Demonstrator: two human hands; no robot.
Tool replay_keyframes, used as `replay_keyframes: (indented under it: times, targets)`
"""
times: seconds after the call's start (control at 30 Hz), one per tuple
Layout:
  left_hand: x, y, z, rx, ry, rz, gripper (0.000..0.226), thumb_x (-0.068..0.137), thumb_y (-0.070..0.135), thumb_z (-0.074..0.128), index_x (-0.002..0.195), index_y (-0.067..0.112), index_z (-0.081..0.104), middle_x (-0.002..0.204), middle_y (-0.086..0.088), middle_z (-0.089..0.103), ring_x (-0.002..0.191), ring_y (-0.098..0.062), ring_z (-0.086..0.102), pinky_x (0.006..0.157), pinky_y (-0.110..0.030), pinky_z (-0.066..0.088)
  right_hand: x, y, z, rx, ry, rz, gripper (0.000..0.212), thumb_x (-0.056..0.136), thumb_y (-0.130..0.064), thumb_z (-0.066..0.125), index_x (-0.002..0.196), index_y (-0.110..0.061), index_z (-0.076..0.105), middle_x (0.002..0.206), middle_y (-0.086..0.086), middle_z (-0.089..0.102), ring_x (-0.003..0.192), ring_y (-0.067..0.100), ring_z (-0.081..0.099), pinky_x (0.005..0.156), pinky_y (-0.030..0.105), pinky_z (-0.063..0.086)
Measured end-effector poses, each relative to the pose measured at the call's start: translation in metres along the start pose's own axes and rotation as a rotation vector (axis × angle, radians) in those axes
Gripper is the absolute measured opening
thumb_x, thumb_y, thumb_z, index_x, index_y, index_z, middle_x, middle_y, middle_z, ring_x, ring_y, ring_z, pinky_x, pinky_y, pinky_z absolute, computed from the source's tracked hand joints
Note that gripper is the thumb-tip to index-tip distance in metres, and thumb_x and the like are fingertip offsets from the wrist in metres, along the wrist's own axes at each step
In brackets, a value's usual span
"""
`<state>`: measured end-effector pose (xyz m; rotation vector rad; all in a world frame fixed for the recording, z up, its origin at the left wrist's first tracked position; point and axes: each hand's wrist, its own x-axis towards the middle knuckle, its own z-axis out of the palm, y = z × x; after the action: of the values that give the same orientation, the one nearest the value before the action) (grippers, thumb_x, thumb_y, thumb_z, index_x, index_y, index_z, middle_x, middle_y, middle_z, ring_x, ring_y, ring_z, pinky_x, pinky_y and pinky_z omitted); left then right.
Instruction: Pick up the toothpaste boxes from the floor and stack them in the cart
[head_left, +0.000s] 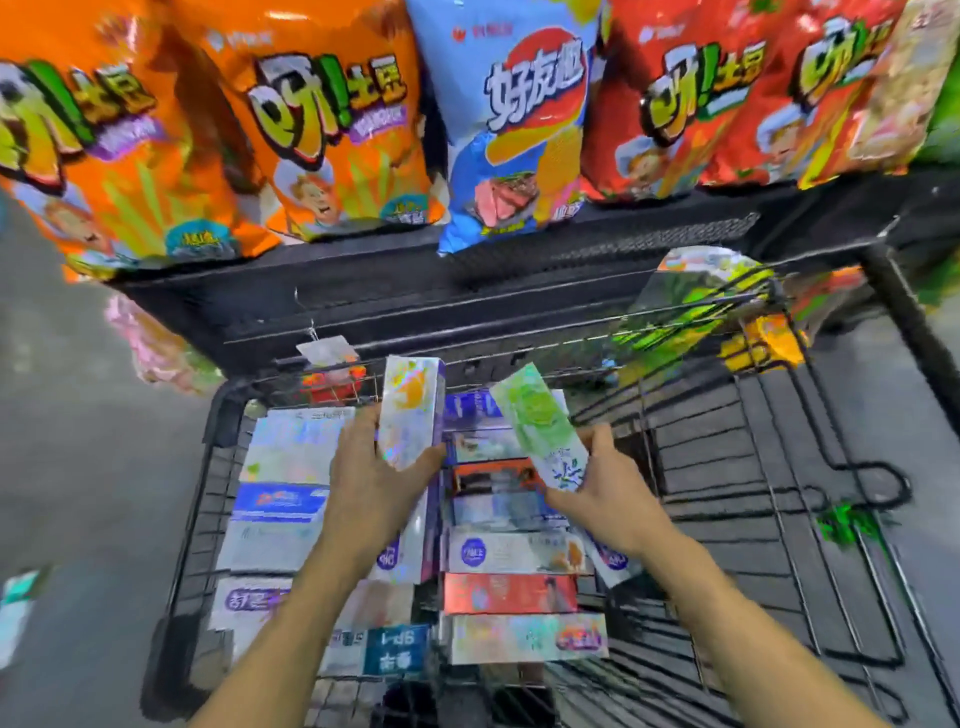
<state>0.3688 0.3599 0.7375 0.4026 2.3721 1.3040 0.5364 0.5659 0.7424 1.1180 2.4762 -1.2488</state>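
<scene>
My left hand (375, 483) grips a long white toothpaste box with an orange print and purple side (410, 415), held lengthwise above the black wire cart (192, 499). My right hand (608, 493) grips a green and white toothpaste box (540, 421), tilted to the upper left over the cart. Below both hands, several toothpaste boxes lie stacked in the cart in two columns: white and blue ones on the left (280, 504), red, white and blue ones in the middle (511, 592).
A black shelf (467, 270) right behind the cart carries large orange (322, 119), blue (519, 124) and red (691, 98) snack bags. The cart's right half (727, 493) shows bare wire mesh. Grey floor (67, 415) lies to the left, with a teal and white box (15, 608) at the edge.
</scene>
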Motion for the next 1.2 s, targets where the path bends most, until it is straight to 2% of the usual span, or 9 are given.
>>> replay_keyframes:
  times: [0.2,0.33,0.43,0.53,0.63,0.73,0.93,1.1,1.2]
  targets:
    - [0.024,-0.028,0.034,-0.004,0.107,0.004,0.039,0.068,0.058,0.068,0.102,0.04,0.056,0.09,0.015,0.056,0.088,-0.02,0.057,0.073,-0.035,0.043,0.072,0.032,0.049,-0.341,-0.117,-0.206,0.067,0.073,-0.041,0.079,0.126,-0.015,0.048,0.111,-0.002,0.035,0.108,0.029,0.052,0.079,0.037,0.047]
    - [0.029,-0.051,0.042,0.005,0.124,0.011,0.032,0.066,0.062,0.066,0.095,0.051,0.057,0.092,0.012,0.062,0.086,-0.013,0.06,0.071,-0.029,0.046,0.106,0.055,0.072,-0.546,-0.208,-0.267,0.072,0.082,-0.051,0.073,0.138,-0.016,0.045,0.123,0.007,0.04,0.112,0.034,0.055,0.079,0.039,0.048]
    - [0.032,-0.069,0.047,0.02,0.115,-0.002,0.036,0.067,0.054,0.074,0.099,0.054,0.057,0.101,0.01,0.068,0.092,-0.015,0.064,0.082,-0.039,0.053,0.126,0.071,0.082,-0.611,-0.221,-0.319,0.073,0.082,-0.06,0.072,0.135,-0.018,0.045,0.119,0.005,0.043,0.105,0.034,0.058,0.069,0.037,0.043]
    - [0.032,-0.085,0.051,0.027,0.118,0.002,0.043,0.069,0.047,0.081,0.1,0.061,0.055,0.097,0.021,0.07,0.086,0.003,0.064,0.077,-0.026,0.053,0.143,0.084,0.083,-0.67,-0.217,-0.356,0.075,0.081,-0.054,0.074,0.14,-0.02,0.044,0.123,0.006,0.048,0.111,0.033,0.055,0.074,0.037,0.041]
    - [0.033,-0.097,0.055,0.052,0.117,0.025,0.047,0.075,0.034,0.086,0.1,0.06,0.056,0.093,0.028,0.07,0.082,0.007,0.064,0.062,-0.005,0.043,0.156,0.096,0.085,-0.76,-0.179,-0.427,0.075,0.083,-0.046,0.074,0.146,-0.018,0.044,0.127,0.009,0.052,0.119,0.032,0.046,0.095,0.037,0.04]
    - [0.034,-0.102,0.061,0.04,0.097,0.038,0.05,0.077,0.027,0.085,0.108,0.054,0.058,0.099,0.023,0.071,0.085,0.006,0.065,0.065,-0.003,0.043,0.161,0.102,0.088,-0.759,-0.067,-0.495,0.066,0.082,-0.03,0.073,0.143,-0.017,0.05,0.12,0.014,0.051,0.11,0.036,0.049,0.09,0.041,0.043]
    - [0.036,-0.093,0.075,0.125,0.042,0.167,0.053,0.073,0.027,0.084,0.116,0.046,0.058,0.098,0.045,0.061,0.088,0.024,0.056,0.07,0.003,0.036,0.166,0.103,0.092,-0.808,0.116,-0.545,0.058,0.087,-0.024,0.068,0.143,-0.023,0.054,0.123,0.01,0.055,0.111,0.034,0.051,0.091,0.044,0.039]
    - [0.038,-0.091,0.086,0.261,-0.085,0.193,0.067,0.066,0.038,0.074,0.129,0.045,0.052,0.099,0.042,0.06,0.087,0.017,0.055,0.07,0.0,0.037,0.167,0.115,0.084,-0.717,0.108,-0.422,0.067,0.088,-0.046,0.07,0.148,-0.028,0.046,0.134,0.005,0.049,0.12,0.029,0.045,0.099,0.041,0.034]
    - [0.039,-0.086,0.098,0.494,-0.266,0.316,0.074,0.068,0.055,0.059,0.139,0.046,0.042,0.119,0.026,0.057,0.101,0.003,0.053,0.077,-0.018,0.043,0.165,0.123,0.073,-0.63,0.089,-0.336,0.071,0.087,-0.05,0.071,0.149,-0.027,0.045,0.14,0.002,0.047,0.126,0.028,0.043,0.105,0.04,0.033]
